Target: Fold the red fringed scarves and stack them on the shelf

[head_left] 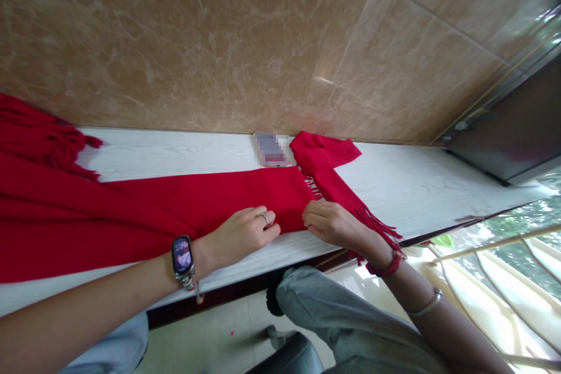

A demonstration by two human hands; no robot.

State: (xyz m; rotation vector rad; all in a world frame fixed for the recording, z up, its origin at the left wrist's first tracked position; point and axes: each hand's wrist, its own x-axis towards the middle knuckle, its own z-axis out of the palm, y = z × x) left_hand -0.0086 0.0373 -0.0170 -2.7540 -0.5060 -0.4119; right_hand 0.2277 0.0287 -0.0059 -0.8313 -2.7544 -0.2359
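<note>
A long red fringed scarf [131, 210] lies stretched along a white wooden tabletop [416, 187]. My left hand [245, 232], with a ring and a smartwatch on its wrist, rests on the scarf's near edge with fingers curled and pinching the cloth. My right hand [333, 223], with a red cord bracelet on its wrist, grips the scarf's end where the fringe begins. A folded red piece with fringe [326, 155] lies just beyond my right hand.
A small blurred rectangular object [272, 149] lies on the table behind the scarf, against a brown marble wall [219, 41]. A dark window frame [512, 140] stands at the right. My knees in grey trousers [342, 315] are below the table edge.
</note>
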